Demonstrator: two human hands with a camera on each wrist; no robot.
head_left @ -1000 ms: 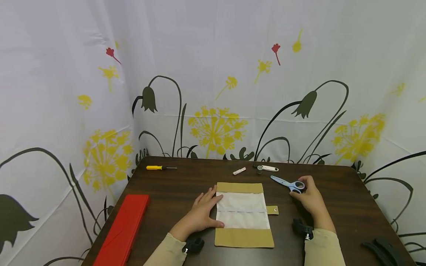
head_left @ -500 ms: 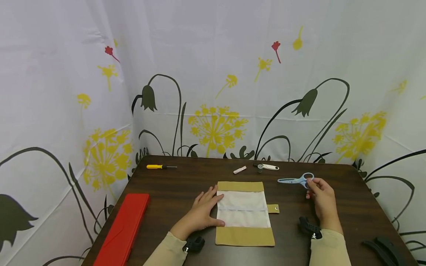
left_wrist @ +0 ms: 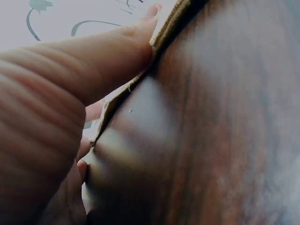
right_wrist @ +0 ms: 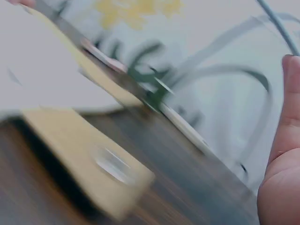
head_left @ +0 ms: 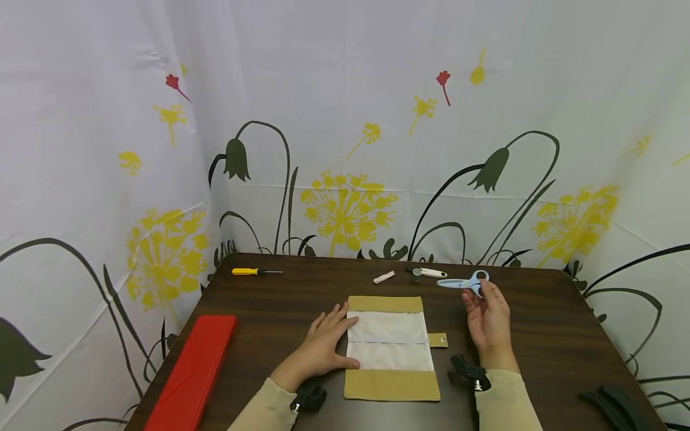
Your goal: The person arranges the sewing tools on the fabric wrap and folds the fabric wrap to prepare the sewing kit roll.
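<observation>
In the head view a tan-bordered fabric pouch [head_left: 388, 326] lies unfolded on the table, its white inner pockets facing up. From its right side sticks out a snap tab [head_left: 438, 340], seen blurred in the right wrist view. My left hand [head_left: 318, 353] rests with spread fingers along the pouch's left edge; the left wrist view has the thumb [left_wrist: 117, 51] against that edge. Light blue scissors [head_left: 455, 283] are held up by my right hand [head_left: 489, 323], which pinches a handle loop between thumb and fingers, palm turned up. The blades point left and look closed.
A yellow-handled screwdriver [head_left: 247, 272] lies at the back left. Towards the back middle are a small white object [head_left: 384, 278] and a white-handled tool [head_left: 433, 272]. A long red case [head_left: 191, 371] lies left, a dark curved object [head_left: 614, 407] at the right front.
My right hand has moved right, then back left, lifting the scissors and turning palm up; the blades have swung level, pointing left. The left hand stays on the pouch.
</observation>
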